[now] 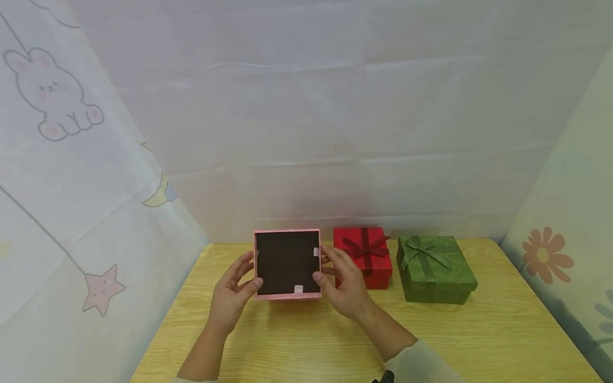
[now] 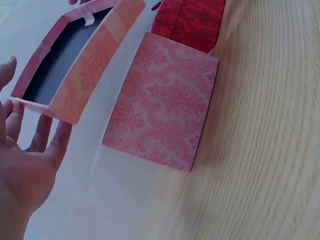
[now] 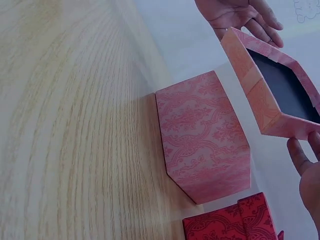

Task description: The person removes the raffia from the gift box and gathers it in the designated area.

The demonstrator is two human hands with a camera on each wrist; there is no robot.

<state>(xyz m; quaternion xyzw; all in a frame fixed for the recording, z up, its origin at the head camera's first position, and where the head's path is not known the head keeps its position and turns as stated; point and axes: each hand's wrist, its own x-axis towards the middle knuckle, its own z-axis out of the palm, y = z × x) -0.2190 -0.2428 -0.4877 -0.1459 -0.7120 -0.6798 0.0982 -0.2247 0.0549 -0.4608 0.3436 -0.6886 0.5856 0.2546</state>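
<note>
A pink patterned box lid [image 1: 287, 260] is held up between my two hands, its black inside turned toward the head camera. Two small pale tabs show at its right and lower edges. The left hand [image 1: 230, 300] grips the lid's left side, thumb at the lower left corner. On the right side, the right hand [image 1: 348, 290] holds it between thumb and fingers. Below the raised lid, apart from it, the pink box base [image 2: 162, 105] stands on the table in the left wrist view. The right wrist view also shows this base [image 3: 205, 135]; the lid mostly hides it from the head.
Just right of the pink box stands a red gift box [image 1: 380, 279] with a dark red bow. Farther right is a green gift box [image 1: 436, 268] with a green bow. A pale cloth backdrop [image 1: 297, 133] borders the wooden table [image 1: 297, 351] behind and at both sides.
</note>
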